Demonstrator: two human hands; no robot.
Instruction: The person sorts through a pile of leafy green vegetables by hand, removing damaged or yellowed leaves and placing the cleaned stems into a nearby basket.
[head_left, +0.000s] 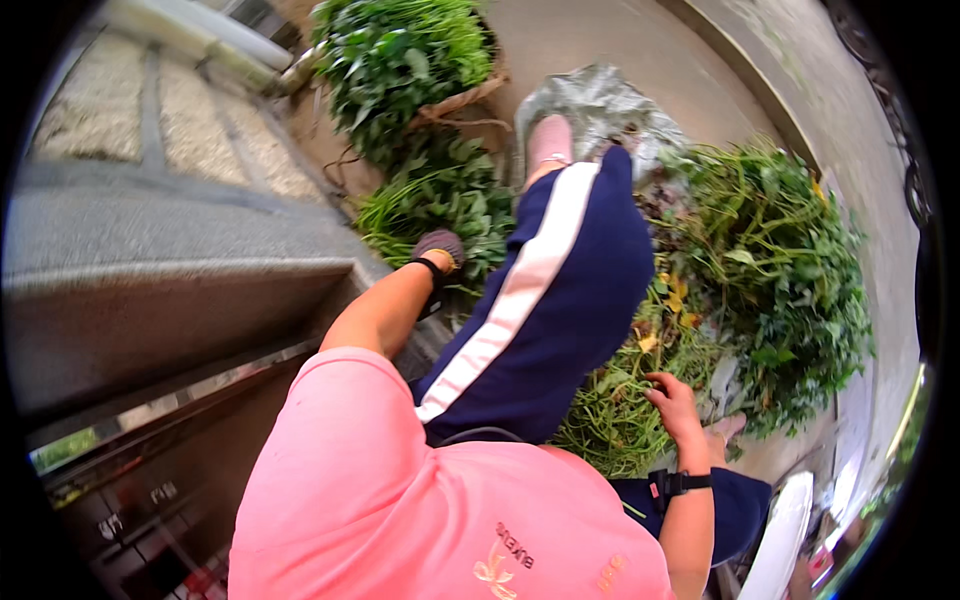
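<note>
My left hand (441, 246), in what looks like a dark knit glove, reaches down to a pile of leafy green stems (469, 199). Its fingers are hidden, so whether it grips any stems is unclear. My right hand (675, 405) is bare, with fingers apart and slightly bent, over a heap of thin, trimmed-looking green stems (619, 424) with some yellow leaves. Beyond that hand lies a large tangled heap of leafy vines (772, 255). Black straps circle both wrists; the one on the right carries a small device (664, 484).
A basket (469, 97) packed with bundled greens stands at the top. A silvery plastic sheet (600, 97) lies under one pink shoe (551, 142). At left is a concrete ledge (180, 217) beside a stone wall (202, 135). A white curved object (780, 532) stands at lower right.
</note>
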